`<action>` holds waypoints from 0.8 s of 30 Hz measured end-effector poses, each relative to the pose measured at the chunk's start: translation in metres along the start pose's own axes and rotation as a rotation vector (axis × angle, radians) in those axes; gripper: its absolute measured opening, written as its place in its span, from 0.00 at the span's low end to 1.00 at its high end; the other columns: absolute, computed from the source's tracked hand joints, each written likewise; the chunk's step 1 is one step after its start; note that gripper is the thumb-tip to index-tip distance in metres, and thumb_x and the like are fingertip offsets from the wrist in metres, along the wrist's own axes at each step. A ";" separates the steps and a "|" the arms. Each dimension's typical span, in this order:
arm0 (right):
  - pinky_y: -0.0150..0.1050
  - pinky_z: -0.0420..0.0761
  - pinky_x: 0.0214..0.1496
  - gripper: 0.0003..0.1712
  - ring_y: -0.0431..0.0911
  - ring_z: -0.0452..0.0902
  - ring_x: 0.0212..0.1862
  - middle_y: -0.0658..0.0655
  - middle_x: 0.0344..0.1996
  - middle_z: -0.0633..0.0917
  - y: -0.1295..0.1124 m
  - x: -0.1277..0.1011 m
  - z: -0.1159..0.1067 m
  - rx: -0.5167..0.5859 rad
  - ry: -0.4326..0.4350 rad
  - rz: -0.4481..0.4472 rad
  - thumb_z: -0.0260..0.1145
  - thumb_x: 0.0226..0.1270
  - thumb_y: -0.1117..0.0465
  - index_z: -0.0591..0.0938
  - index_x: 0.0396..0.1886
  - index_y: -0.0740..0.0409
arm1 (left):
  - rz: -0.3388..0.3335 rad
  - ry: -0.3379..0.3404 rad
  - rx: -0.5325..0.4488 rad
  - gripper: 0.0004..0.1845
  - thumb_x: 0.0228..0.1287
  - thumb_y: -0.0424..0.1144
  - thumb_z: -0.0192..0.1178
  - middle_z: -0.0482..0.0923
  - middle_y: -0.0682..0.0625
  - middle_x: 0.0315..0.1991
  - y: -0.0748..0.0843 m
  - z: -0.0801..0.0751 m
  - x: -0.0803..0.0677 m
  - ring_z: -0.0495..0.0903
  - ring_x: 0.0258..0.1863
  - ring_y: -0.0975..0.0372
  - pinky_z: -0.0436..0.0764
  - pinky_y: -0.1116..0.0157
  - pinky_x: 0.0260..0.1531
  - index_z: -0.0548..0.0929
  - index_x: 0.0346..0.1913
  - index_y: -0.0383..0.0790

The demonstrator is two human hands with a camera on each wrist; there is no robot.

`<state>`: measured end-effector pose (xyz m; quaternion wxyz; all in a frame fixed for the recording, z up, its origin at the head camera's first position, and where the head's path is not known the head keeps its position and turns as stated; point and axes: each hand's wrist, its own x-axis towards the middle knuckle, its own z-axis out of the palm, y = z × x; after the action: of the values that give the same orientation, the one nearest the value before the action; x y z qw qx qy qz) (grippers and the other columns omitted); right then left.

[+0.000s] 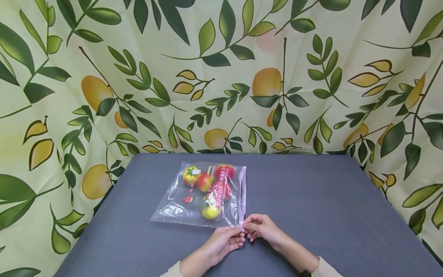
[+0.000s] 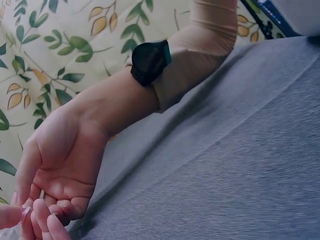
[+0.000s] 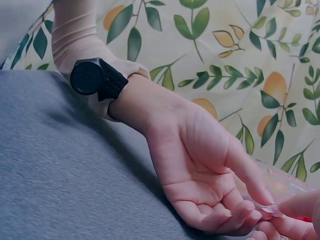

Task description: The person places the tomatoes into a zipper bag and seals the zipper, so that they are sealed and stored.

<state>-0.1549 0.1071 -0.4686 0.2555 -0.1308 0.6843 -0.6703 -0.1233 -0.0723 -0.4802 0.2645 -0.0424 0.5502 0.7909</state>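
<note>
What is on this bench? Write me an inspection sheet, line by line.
Surface: grey cloth-covered table.
Job's things: clear zip bag lying flat, holding small fruits.
Clutter: nothing seen.
Hands: left hand and right hand both pinch the bag's near corner at the zip strip.
Cables: nothing seen; a black band on each wrist.
Surroundings: leaf-and-fruit print curtain behind and beside.

one clear bag (image 1: 194, 200) on the grey table (image 1: 311, 200) — inside it five small fruits: two yellowish (image 1: 191, 175), three reddish (image 1: 205, 182). two hands at the bag's near corner — left (image 1: 225, 240), right (image 1: 263, 227).
</note>
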 end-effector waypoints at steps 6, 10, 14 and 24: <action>0.25 0.79 0.28 0.07 0.34 0.75 0.25 0.44 0.21 0.79 -0.002 0.009 -0.004 0.005 0.046 0.020 0.61 0.65 0.63 0.80 0.33 0.64 | 0.015 0.026 -0.009 0.07 0.68 0.38 0.55 0.79 0.58 0.27 0.006 0.003 0.009 0.80 0.29 0.71 0.81 0.75 0.36 0.80 0.39 0.37; 0.26 0.79 0.28 0.07 0.34 0.75 0.24 0.44 0.20 0.79 -0.003 0.011 -0.005 -0.001 0.046 0.036 0.62 0.65 0.62 0.80 0.32 0.61 | 0.027 0.044 0.003 0.06 0.68 0.37 0.55 0.79 0.59 0.26 0.006 0.005 0.011 0.80 0.27 0.72 0.81 0.76 0.35 0.80 0.39 0.37; 0.25 0.79 0.28 0.07 0.35 0.75 0.24 0.45 0.20 0.79 -0.002 0.011 -0.006 -0.010 0.032 0.040 0.63 0.64 0.61 0.79 0.31 0.61 | 0.032 0.051 0.019 0.05 0.67 0.36 0.56 0.79 0.59 0.24 0.004 0.005 0.012 0.80 0.26 0.72 0.81 0.76 0.34 0.80 0.37 0.38; 0.24 0.78 0.27 0.07 0.34 0.74 0.23 0.43 0.19 0.79 -0.002 0.011 -0.005 0.010 0.048 0.052 0.62 0.65 0.62 0.79 0.28 0.58 | 0.057 0.048 0.037 0.06 0.66 0.35 0.56 0.79 0.59 0.24 0.005 0.007 0.010 0.79 0.25 0.73 0.80 0.77 0.32 0.81 0.38 0.36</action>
<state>-0.1670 0.1053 -0.4686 0.2569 -0.0955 0.6901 -0.6698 -0.1330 -0.0635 -0.4770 0.2296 -0.0408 0.5718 0.7865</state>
